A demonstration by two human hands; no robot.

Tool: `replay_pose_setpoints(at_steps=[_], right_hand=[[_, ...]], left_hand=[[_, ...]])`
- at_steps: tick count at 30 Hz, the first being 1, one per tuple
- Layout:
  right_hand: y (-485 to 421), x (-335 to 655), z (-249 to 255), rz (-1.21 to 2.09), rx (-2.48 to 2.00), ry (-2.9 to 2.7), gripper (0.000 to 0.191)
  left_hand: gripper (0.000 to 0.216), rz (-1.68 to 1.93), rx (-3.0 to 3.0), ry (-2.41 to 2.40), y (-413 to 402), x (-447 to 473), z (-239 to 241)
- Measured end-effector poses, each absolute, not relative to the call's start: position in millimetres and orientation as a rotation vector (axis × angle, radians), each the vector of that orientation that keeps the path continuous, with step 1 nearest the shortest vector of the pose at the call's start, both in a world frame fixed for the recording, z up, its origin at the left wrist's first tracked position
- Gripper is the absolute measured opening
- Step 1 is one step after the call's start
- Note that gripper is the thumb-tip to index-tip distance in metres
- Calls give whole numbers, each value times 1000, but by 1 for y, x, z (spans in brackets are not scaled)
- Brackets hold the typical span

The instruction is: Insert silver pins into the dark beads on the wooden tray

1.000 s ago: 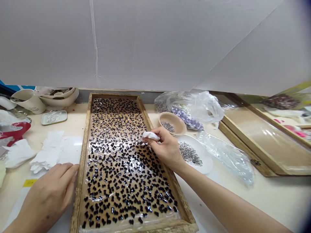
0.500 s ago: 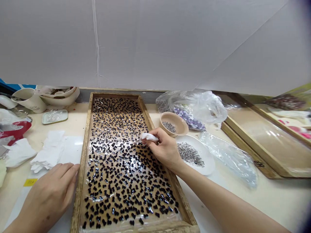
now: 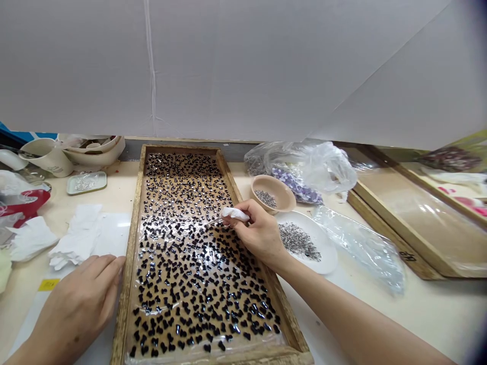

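A long wooden tray [image 3: 130, 243] lined with clear film lies in front of me, covered with several small glossy black bow-shaped pieces [image 3: 190, 274]. My right hand [image 3: 258, 234] hovers over the tray's middle right, pinched closed on a thin tool with a white-wrapped grip [image 3: 233, 213]; its tip points left at the black pieces. My left hand [image 3: 78, 304] rests flat on the table, fingers stretched out and touching the tray's left rim, holding nothing.
A tan bowl [image 3: 281, 190] and a white plate [image 3: 327, 253] of tiny metal parts sit right of the tray, beside plastic bags [image 3: 315, 165]. Another wooden tray [image 3: 384, 228] lies far right. White tissues [image 3: 76, 235], a small dish [image 3: 84, 183] and cups [image 3: 49, 157] crowd the left.
The view has shifted slightly. My right hand has barely moved over the tray's middle; the left hand stays at the rim.
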State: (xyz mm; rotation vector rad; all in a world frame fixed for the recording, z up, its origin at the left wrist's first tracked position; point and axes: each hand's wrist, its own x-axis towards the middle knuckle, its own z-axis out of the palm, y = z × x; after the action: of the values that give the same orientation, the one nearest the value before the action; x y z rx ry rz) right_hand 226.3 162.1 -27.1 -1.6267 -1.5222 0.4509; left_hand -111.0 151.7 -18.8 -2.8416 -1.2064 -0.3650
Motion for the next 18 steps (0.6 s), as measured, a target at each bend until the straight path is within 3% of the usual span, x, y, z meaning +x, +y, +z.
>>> replay_pose_setpoints(at_steps=[18], right_hand=[[170,216,-23,468,-1634,-1543,8]], left_hand=[[21,-345,-2830,-1182,151,-109,-15]])
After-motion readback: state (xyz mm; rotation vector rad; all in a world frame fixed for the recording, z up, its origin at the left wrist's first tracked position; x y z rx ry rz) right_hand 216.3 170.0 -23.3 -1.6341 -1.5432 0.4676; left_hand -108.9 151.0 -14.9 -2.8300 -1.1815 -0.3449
